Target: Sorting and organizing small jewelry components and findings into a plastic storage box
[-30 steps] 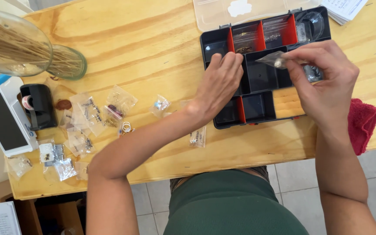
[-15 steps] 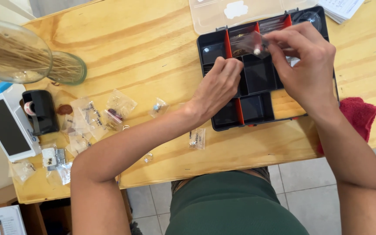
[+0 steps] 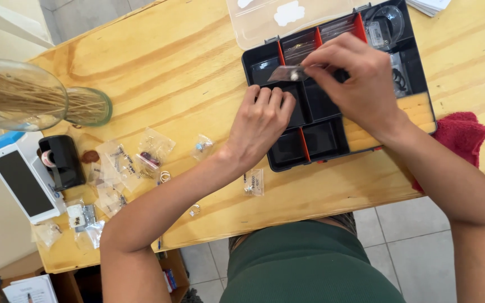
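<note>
A black organiser box [image 3: 422, 84] with red dividers and an open clear lid [image 3: 265, 22] lies on the wooden table [image 3: 164, 56]. My left hand [image 3: 262, 120] rests flat on the box's left edge, fingers together, holding nothing. My right hand [image 3: 355, 78] hovers over the box's upper compartments and pinches a small clear plastic bag [image 3: 284, 73] with a tiny metal piece in it. Other small bags lie in the top compartments.
Several small clear bags of tiny parts [image 3: 124, 163] lie scattered left of the box, one bag [image 3: 254, 182] near the front edge. A glass vase of dried stalks [image 3: 88, 106], a black cup [image 3: 62, 161], a white phone [image 3: 21, 182] and a red cloth [image 3: 458, 134] are around.
My right hand has carried the small bag leftward and up over the box's top compartments. My left hand has slid down slightly along the box's left edge.
</note>
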